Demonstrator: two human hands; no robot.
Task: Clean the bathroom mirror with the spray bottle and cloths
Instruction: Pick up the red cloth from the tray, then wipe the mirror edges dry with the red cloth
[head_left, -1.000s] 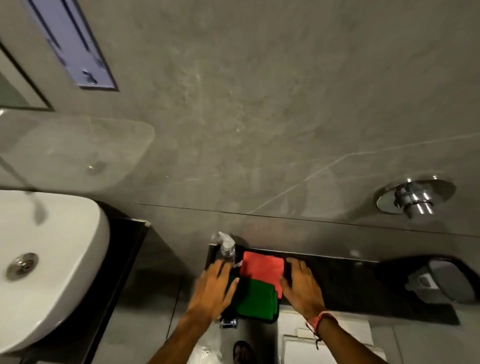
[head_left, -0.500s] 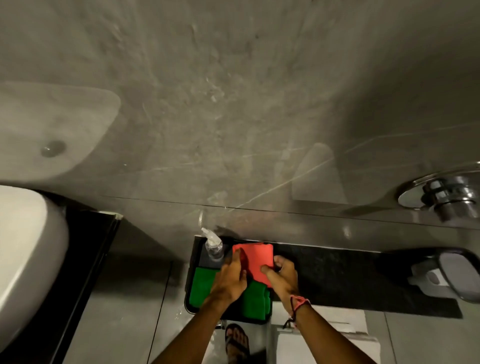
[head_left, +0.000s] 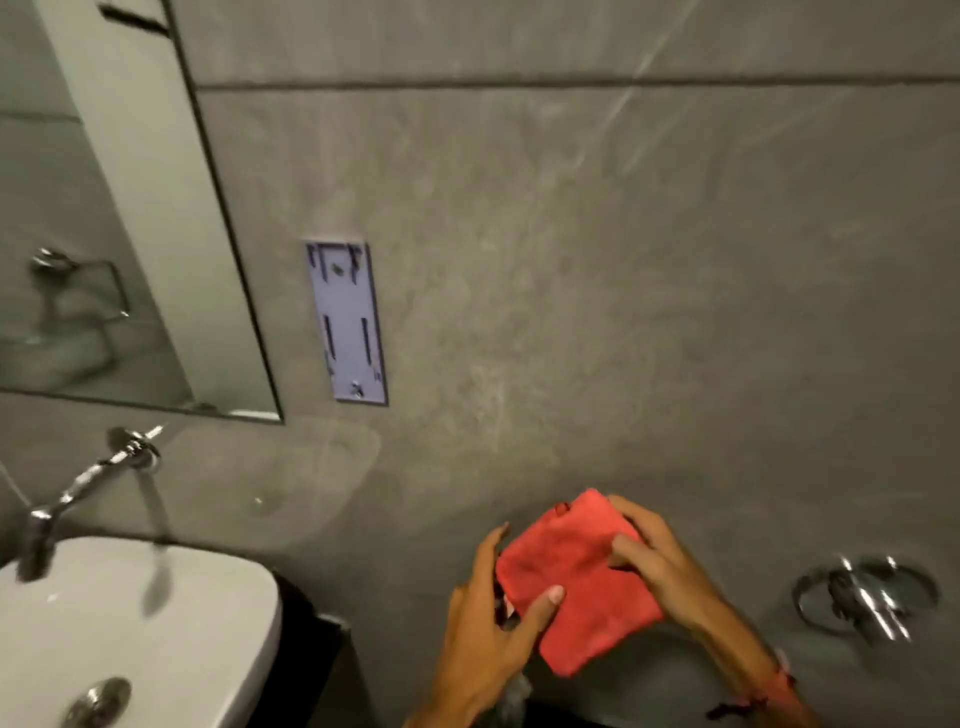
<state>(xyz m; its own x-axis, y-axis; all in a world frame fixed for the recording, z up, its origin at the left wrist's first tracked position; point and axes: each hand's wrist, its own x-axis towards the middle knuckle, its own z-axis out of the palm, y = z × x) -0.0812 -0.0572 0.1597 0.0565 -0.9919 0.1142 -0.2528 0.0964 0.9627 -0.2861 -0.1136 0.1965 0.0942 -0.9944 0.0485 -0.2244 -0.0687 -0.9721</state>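
Cloth (head_left: 576, 587), red, folded to a rough square, held up in front of the grey wall (head_left: 571, 260) by both hands. Left hand (head_left: 480, 623) grips the cloth's left edge: thumb lies across the front face, fingers curl behind. Right hand (head_left: 660, 561) grips the upper right corner: fingers wrap over the top edge and onto the front face. Both hands closed on the cloth; cloth touches nothing else visible. A red band (head_left: 779, 680) sits on the right wrist.

Positions relative to the cloth:
- Mirror (head_left: 119, 218): far up and to the left, on the wall, well apart. Its surface shows a reflected towel ring, blurred.
- Pale plate (head_left: 347, 322): up and left, on the wall, between mirror and cloth, just right of the mirror's edge. Dark slots and screw marks on it.
- Tap (head_left: 88, 483): left, chrome, projecting from the wall below the mirror.
- Basin (head_left: 156, 623): left and slightly lower, white, under the tap spout. Drain (head_left: 96, 701) at its lower part. Basin's right rim near the left hand but apart from it.
- Chrome fitting (head_left: 865, 597): right, round, wall-mounted, level with the cloth, near the right forearm, not touching.

Dark patch below the left hand, at the bottom edge of view: too blurred to identify. Spray bottle not in view.
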